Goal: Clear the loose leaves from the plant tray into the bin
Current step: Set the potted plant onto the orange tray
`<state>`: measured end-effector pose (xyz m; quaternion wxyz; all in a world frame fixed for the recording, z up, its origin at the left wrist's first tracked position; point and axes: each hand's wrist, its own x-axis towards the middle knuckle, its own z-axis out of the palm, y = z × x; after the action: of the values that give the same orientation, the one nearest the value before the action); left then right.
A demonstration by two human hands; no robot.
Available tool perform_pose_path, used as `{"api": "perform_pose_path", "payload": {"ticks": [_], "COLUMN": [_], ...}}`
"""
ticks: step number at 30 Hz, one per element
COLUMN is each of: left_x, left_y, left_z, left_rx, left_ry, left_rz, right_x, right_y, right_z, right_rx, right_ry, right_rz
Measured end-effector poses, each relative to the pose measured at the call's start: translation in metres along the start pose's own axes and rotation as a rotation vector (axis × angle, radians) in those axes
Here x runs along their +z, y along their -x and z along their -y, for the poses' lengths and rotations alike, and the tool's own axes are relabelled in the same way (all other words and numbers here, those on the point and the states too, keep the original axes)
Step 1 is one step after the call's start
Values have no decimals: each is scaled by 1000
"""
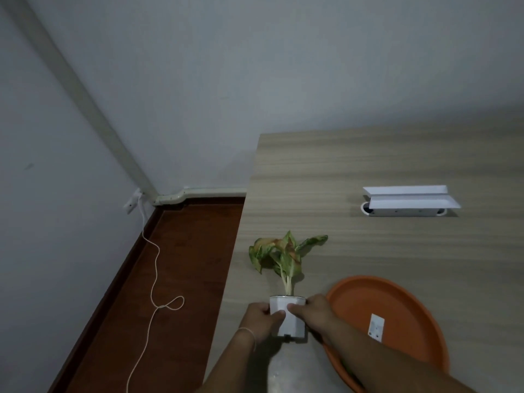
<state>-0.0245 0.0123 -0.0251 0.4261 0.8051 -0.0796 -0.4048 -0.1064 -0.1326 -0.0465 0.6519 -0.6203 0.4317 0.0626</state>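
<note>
At four o'clock from the hands, the round orange plastic tray [402,296] lies on the wood-grain desk [368,165], touching the right hand [310,313]; it and the left hand [262,319] clasp the small white plant pot [287,319]. No bin shows.

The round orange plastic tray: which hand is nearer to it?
Right. The right hand grips the white plant pot beside the round orange plastic tray; the left hand holds the pot's far side.
</note>
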Motion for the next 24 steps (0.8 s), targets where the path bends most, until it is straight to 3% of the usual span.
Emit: {"api": "perform_pose_path", "payload": {"ticks": [4, 7, 11, 17, 24], "left_x": [11, 35, 86, 156, 189], "left_y": [7, 9, 6, -4, -16], "left_z": [-21, -46, -69, -72, -70], "left_rx": [129, 204, 265, 378, 438], "left_ry": [50, 79, 47, -62, -257], "left_rz": [-98, -73, -14, 43, -22], "right_x": [-17, -53, -102, -166, -191], "right_y": [11, 22, 37, 44, 29], "right_z": [2, -1, -13, -39, -63], "right_rx": [-195, -321, -347, -393, -421], "right_ry": [-60, -162, -212, 193, 287], "right_rz": [-53, -103, -215, -373, -353]}}
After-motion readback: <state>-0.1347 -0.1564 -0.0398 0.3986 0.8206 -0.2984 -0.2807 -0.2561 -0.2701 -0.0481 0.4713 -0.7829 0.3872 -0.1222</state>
